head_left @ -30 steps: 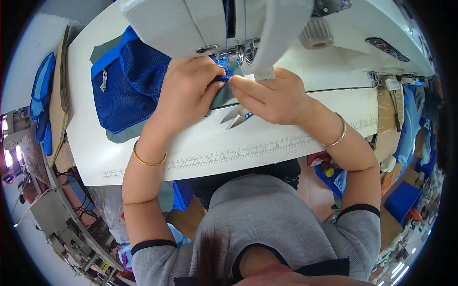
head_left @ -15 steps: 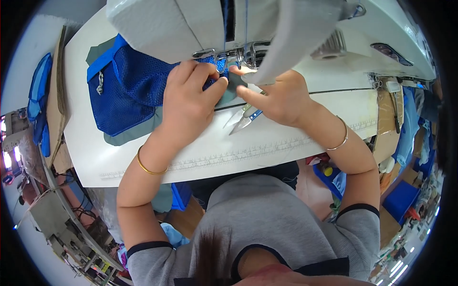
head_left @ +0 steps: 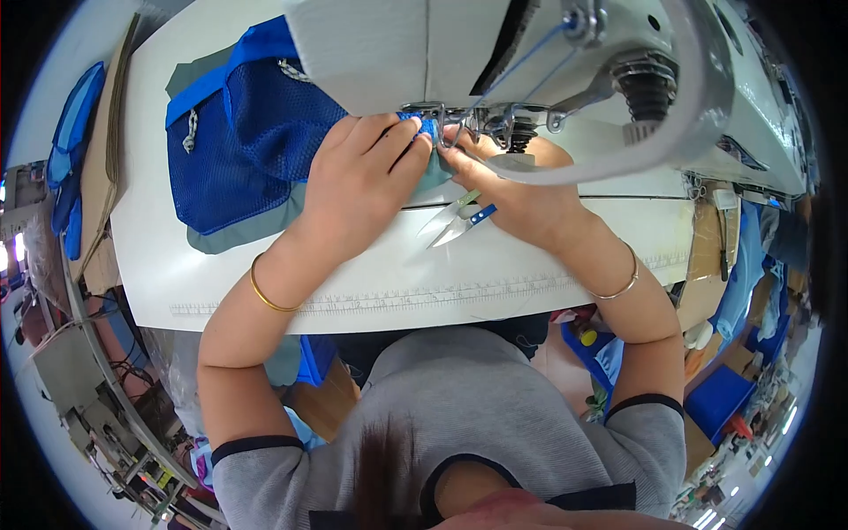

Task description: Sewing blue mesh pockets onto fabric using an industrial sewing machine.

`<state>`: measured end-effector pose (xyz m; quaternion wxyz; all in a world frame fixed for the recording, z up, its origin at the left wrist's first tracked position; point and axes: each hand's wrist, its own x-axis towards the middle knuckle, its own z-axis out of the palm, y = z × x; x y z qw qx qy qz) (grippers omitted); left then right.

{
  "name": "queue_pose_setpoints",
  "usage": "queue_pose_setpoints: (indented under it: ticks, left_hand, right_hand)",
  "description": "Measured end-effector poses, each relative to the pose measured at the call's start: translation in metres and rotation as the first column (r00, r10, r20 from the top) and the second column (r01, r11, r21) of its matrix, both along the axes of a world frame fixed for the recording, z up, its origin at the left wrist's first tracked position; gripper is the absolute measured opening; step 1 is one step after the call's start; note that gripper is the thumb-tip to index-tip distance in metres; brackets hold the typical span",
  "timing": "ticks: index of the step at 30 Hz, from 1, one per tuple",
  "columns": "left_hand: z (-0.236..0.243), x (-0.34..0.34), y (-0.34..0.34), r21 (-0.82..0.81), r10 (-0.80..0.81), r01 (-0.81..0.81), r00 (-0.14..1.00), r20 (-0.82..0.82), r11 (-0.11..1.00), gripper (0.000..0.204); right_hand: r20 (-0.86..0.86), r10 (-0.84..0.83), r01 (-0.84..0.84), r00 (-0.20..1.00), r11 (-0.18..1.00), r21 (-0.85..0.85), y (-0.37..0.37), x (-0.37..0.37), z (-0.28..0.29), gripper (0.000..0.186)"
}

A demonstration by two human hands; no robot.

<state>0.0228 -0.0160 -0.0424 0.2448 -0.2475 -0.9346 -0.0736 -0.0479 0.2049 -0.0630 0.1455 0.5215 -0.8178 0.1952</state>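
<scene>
My left hand (head_left: 358,190) grips blue mesh fabric (head_left: 427,129) beside the presser foot (head_left: 442,115) of a white sewing machine (head_left: 353,44). The blue mesh bag (head_left: 231,168), with a cord toggle and strap, spreads leftward over grey fabric (head_left: 221,238). My right hand (head_left: 517,199) has its closed fingers at the foot's right side, partly hidden by machine parts; what they hold is unclear. Beneath that hand lie two thread snips, one green-handled (head_left: 466,200), one blue-handled (head_left: 482,214).
The white worktable (head_left: 353,309) has a printed ruler along its front edge. Cardboard sheets (head_left: 108,150) and blue pieces (head_left: 75,132) lie at the left. Tools (head_left: 723,230), blue fabric (head_left: 738,283) and blue bins (head_left: 715,402) sit at the right; machinery (head_left: 79,397) stands lower left.
The view has shifted, showing more of the machine's underside, its curved guard now over my right hand. My left fingertips have shifted slightly right along the fabric at the foot.
</scene>
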Motion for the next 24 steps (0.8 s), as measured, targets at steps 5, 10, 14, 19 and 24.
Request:
queue_pose_setpoints:
  ticks: [5,10,14,19,24]
  left_hand:
    - [0.000,-0.004,-0.001,-0.029,-0.011,0.011,1.000,-0.024,1.000,0.030]
    - [-0.001,-0.006,0.003,-0.059,-0.003,0.001,1.000,-0.029,0.998,0.027]
    - [-0.002,-0.007,0.002,-0.042,0.000,-0.002,0.998,-0.061,0.999,0.026]
    - [-0.003,-0.006,0.003,-0.016,0.018,-0.020,0.996,-0.087,1.000,0.026]
    - [-0.007,-0.005,0.001,0.086,0.049,-0.042,0.995,-0.088,0.995,0.025]
  right_hand:
    - [0.041,-0.041,0.036,0.998,0.993,0.112,0.003,-0.004,0.005,0.053]
    - [0.024,-0.057,0.054,0.998,0.992,0.113,0.004,-0.003,0.007,0.061]
    - [-0.019,-0.037,0.038,0.999,0.998,0.047,0.001,-0.004,0.003,0.029]
    - [-0.019,-0.022,0.022,1.000,1.000,-0.005,-0.002,-0.003,0.000,0.019]
    - [-0.077,-0.007,0.005,0.997,1.000,-0.022,-0.001,-0.001,0.003,0.018]
